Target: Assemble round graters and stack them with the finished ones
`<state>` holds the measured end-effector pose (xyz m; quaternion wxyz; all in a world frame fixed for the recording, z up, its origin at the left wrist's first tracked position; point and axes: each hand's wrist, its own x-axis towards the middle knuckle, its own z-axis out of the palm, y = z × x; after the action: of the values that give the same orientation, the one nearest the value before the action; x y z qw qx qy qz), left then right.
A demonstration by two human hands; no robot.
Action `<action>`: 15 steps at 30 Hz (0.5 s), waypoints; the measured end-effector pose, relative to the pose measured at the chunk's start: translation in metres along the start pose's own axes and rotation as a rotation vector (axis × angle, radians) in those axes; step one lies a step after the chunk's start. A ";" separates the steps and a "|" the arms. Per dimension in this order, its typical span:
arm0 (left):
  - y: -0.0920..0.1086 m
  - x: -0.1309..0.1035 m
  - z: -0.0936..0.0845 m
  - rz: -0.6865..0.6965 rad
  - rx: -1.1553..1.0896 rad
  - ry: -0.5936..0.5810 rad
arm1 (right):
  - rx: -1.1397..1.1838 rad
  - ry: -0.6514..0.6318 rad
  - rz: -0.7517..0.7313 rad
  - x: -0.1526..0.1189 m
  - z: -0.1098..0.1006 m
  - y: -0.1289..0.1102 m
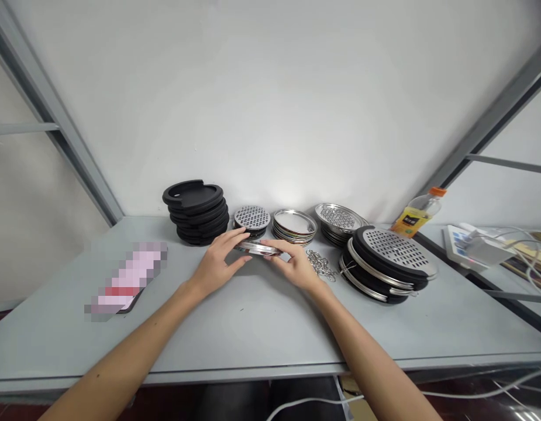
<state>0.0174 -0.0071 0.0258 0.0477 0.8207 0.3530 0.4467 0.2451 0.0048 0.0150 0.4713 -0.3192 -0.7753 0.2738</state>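
Observation:
Both my hands grip a thin, shiny round metal disc (258,249), tilted nearly edge-on just above the table. My left hand (217,263) pinches its left rim between thumb and fingers. On the opposite rim, my right hand (295,264) is closed the same way. Right behind the disc stand a small stack of perforated metal plates (252,217) and a stack of shallow shiny metal dishes (294,222). A heap of small wire clips (320,266) lies beside my right hand.
Black round rings (195,196) are piled at back left. Grater-like discs (340,217) and a black-and-metal assembled stack (395,248) stand right. A bottle (413,217) leans near the frame post. A pixelated flat item (130,278) lies left. Cables (531,257) run far right.

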 end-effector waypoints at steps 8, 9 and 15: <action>-0.003 0.001 0.002 -0.072 -0.174 -0.057 | -0.109 0.045 -0.045 0.000 0.000 0.005; -0.003 0.001 0.003 -0.112 -0.208 -0.037 | -0.121 0.094 -0.028 0.001 0.000 0.006; -0.013 0.005 0.010 -0.394 -0.456 0.230 | -0.029 0.142 0.222 0.005 -0.005 0.021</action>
<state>0.0195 0.0082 0.0184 0.2759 0.6489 0.3990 0.5862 0.2532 0.0225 0.0044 0.4872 -0.4285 -0.7036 0.2899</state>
